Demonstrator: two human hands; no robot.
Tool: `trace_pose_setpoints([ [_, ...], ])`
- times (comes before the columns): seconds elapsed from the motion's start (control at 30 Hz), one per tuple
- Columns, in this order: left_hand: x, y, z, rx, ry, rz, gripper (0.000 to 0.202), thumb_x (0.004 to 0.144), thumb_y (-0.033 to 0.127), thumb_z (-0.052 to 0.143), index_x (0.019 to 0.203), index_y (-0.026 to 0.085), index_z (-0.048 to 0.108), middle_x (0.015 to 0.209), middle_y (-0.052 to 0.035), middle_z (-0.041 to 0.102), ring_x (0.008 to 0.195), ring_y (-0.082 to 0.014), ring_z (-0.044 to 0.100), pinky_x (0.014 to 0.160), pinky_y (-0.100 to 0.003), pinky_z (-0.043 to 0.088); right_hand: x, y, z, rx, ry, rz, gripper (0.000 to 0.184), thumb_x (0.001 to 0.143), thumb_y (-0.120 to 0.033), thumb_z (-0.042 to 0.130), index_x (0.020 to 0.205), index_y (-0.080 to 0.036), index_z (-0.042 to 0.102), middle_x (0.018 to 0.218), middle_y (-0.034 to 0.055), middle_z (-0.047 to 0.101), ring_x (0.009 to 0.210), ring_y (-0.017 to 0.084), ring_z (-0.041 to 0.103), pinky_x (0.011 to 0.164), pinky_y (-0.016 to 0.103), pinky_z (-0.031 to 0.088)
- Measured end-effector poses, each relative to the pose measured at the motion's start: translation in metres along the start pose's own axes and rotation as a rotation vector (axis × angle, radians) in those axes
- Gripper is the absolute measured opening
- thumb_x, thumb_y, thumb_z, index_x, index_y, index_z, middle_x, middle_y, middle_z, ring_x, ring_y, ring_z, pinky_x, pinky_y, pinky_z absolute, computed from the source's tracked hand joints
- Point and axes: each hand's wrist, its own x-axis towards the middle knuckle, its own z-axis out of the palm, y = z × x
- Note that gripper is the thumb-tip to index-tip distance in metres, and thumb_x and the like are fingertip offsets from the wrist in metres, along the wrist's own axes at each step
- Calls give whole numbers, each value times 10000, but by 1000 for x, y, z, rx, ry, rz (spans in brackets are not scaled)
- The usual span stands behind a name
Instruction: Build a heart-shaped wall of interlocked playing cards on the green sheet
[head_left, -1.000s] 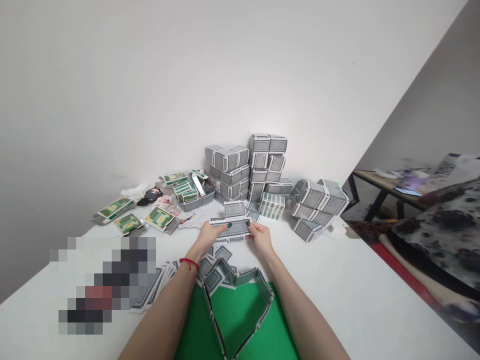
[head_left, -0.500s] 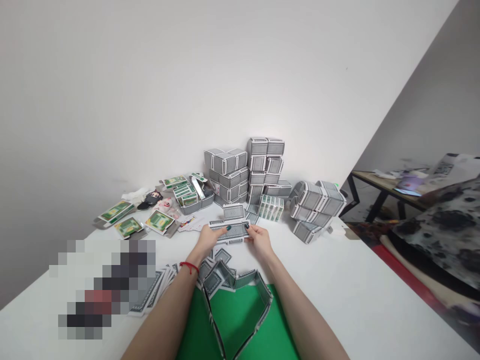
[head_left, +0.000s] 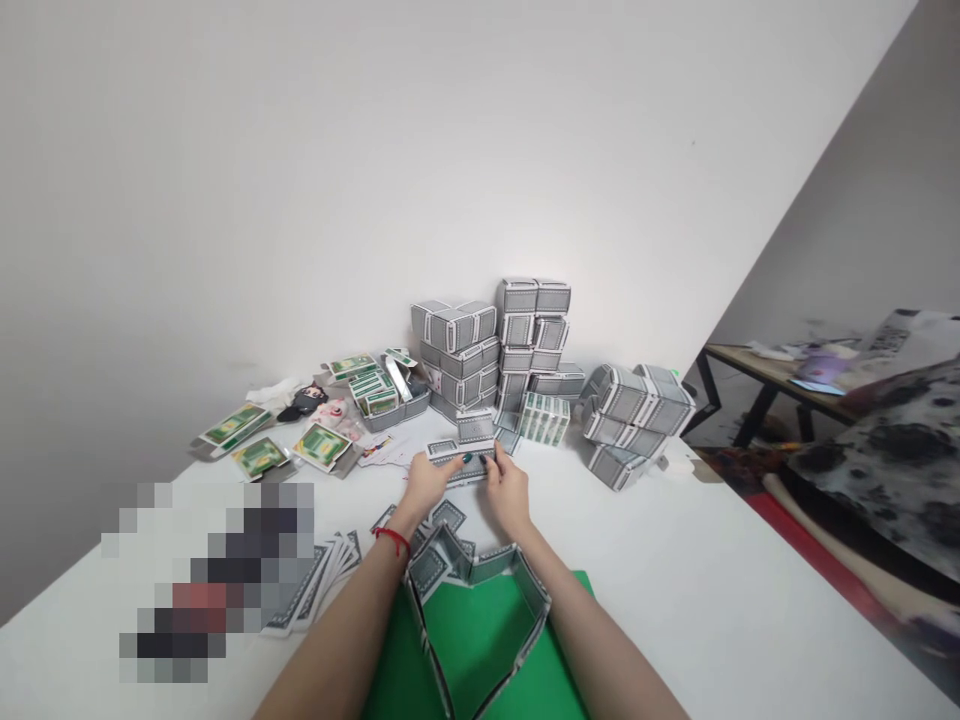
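Note:
Between my hands is a piece of joined playing cards (head_left: 475, 428) with grey patterned backs and flaps sticking up. My left hand (head_left: 426, 486) grips its left side, thumb laid along the front. On its right side, the fingers of my right hand (head_left: 510, 492) are closed, thumb near the other thumb. Closer to me, a heart-shaped frame of folded cards (head_left: 534, 588) stands on a green mat (head_left: 574, 640), between my forearms. Loose playing cards (head_left: 448, 514) lie just behind it.
Behind my hands rise stacked card-block structures (head_left: 457, 360), a taller stack (head_left: 517, 330) and another cluster (head_left: 637, 420) at right. A tray of card boxes (head_left: 405, 410) and opened card boxes (head_left: 259, 457) lie left. Fanned cards (head_left: 319, 590) sit beside my left forearm. A blurred-out patch covers the left front.
My hands have come closer together on the card piece, the right one shifting left along it. The piece looks shorter and more folded, with its flaps more upright.

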Motion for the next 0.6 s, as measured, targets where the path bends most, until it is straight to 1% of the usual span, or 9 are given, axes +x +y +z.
trace_pose_setpoints([
  [0.1, 0, -1, 0, 7, -14, 2, 371, 617, 340, 712, 912, 117, 679, 980, -111, 704, 928, -252, 641, 897, -397, 454, 4, 2, -2, 171, -12, 24, 359, 813, -317, 444, 1077, -178, 643, 1102, 85, 661, 982, 231, 611, 867, 350, 448],
  [0.17, 1, -1, 0, 1, -12, -3, 378, 616, 349, 712, 909, 113, 678, 994, -115, 699, 935, -255, 639, 898, -403, 455, 5, 3, -2, 284, -49, 42, 310, 789, -320, 470, 976, -188, 679, 1021, 59, 695, 921, 222, 628, 847, 339, 456],
  [0.27, 1, 0, 0, -26, -36, -13, 367, 605, 353, 720, 884, 118, 683, 1028, -113, 689, 956, -259, 632, 907, -406, 451, 8, 5, -2, 400, -73, 96, 255, 751, -331, 509, 847, -193, 701, 885, 38, 724, 809, 214, 639, 779, 326, 476],
  [0.4, 1, 1, 1, -91, -93, -59, 386, 586, 344, 738, 907, 137, 684, 1004, -90, 700, 975, -258, 623, 906, -399, 454, 13, 8, -5, 483, -42, 184, 200, 690, -342, 584, 745, -191, 703, 770, 21, 725, 722, 203, 625, 724, 316, 473],
  [0.5, 0, 2, 2, -238, -161, -172, 388, 612, 360, 721, 916, 123, 674, 924, -90, 718, 949, -263, 632, 876, -400, 469, 16, 7, -12, 607, -117, 262, 203, 649, -357, 646, 729, -180, 703, 708, 17, 714, 663, 189, 614, 681, 306, 466],
  [0.6, 0, 3, 1, -426, -216, -361, 358, 688, 401, 648, 891, 107, 667, 850, -105, 722, 893, -271, 650, 824, -404, 492, 17, 4, -21, 790, -235, 375, 267, 629, -370, 696, 792, -160, 698, 708, 29, 706, 643, 179, 616, 646, 298, 465],
])
